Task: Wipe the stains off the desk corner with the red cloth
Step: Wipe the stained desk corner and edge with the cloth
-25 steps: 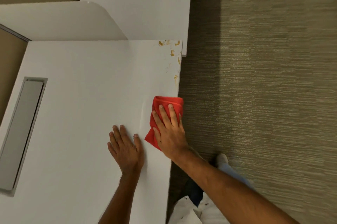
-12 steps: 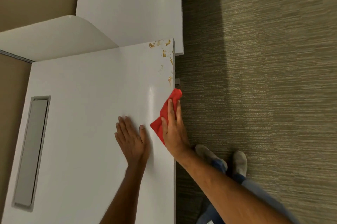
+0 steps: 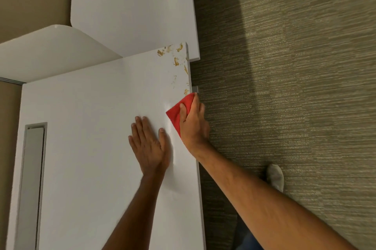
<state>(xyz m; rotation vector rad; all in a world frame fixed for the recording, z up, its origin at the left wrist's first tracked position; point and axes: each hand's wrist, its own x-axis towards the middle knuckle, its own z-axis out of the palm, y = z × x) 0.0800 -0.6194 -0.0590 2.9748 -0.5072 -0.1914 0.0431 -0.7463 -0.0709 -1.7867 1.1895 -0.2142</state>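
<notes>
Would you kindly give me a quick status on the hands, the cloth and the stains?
Left hand flat on desk, empty. Right hand presses cloth at desk edge, just short of stains. Stains unwiped. Path clear.

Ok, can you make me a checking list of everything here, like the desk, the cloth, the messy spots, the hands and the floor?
Surface: white desk, mostly clean; grey recessed slot near its left side.
Job's things: red cloth pressed flat at the desk's right edge; brownish stains unwiped on the far right corner, the nearest one just beyond the cloth.
Clutter: nothing seen.
Grippers: right hand holds the cloth down; left hand lies flat and empty on the desk beside it.
Cables: nothing seen.
Surroundings: striped olive carpet; second white desk behind; white curved panel; a socked foot.
</notes>
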